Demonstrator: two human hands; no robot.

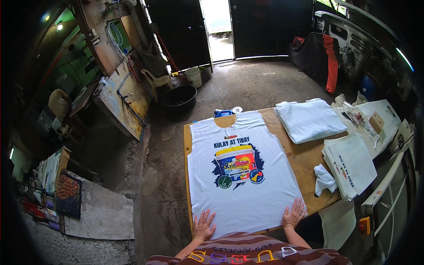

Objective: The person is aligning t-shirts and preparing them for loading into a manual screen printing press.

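A white sleeveless shirt panel with a colourful printed paint bucket lies spread flat, its neck opening at the far end. Under it is a brown wooden table. On the panel's near left corner rests my left hand, palm down with fingers spread. At the near right corner my right hand lies flat in the same way, fingers apart. Neither hand grips anything. Right of the panel sit a folded stack of white cloth, a stack of printed white sheets and a crumpled white cloth.
Beyond the table's far edge show a blue container and a round lid. A black basin, a pail and a plastic chair stand on the floor. A metal frame with an orange switch box is at right.
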